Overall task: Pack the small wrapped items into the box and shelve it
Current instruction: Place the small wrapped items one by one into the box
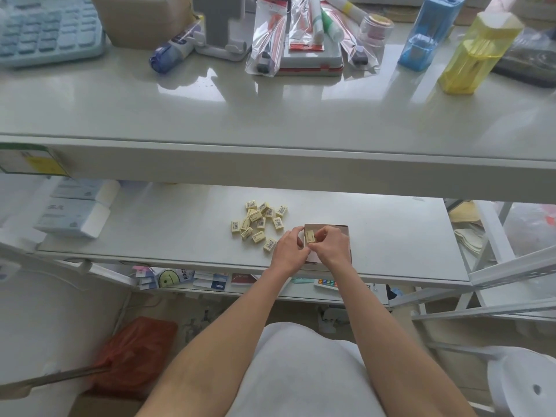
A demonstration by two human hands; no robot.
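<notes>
White lower shelf (391, 242). My right hand (331, 245) has its grip pinched on one wrapped item (310, 236) over the box (328, 227). My left hand (287, 248) grip seems curled on the box wall, partly hidden. Lay the item flat, tight to a corner. The loose pile (258, 221) sits just left, clear of my hands. Flat white packs (72, 215) lie far left, and the upper shelf (270, 164) overhangs.

White shelf (391, 236), loose wrapped items (258, 224), small box (313, 227)
</notes>
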